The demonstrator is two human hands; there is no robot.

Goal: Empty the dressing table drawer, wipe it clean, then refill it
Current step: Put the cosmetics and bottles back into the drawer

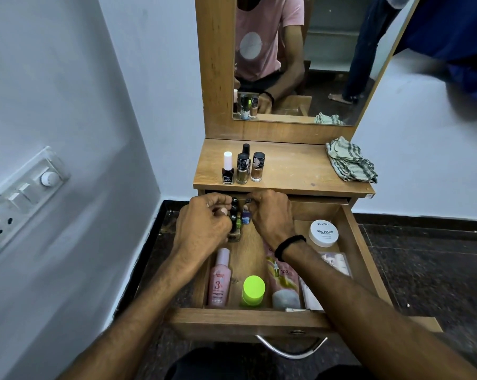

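A: Item one, the drawer [360, 242]?
B: Light wood laminate, pulled fully out below the tabletop [295, 165], with a curved metal handle [290, 351] on its front.

A: Readable contents?
B: A round white jar [323, 233] marked "zudio NAIL POLISH" at the right rear. A pink bottle [219, 278] with a large "3" lies at the left front. Next to it are a green-capped bottle [253, 290] and a glossy sachet [282, 281] printed "10X".

A: Hands?
B: Both are at the drawer's rear. The left hand [204, 226] has its fingers curled round a stack of black-capped bottles [234, 212]. The right hand [270, 215] is curled next to a small blue bottle [246, 218]; I cannot tell whether it grips it.

A: On the tabletop?
B: Four upright glass nail-polish bottles [242, 168] in a cluster, one with a white cap. A crumpled checked cloth [349, 160] lies at the right edge.
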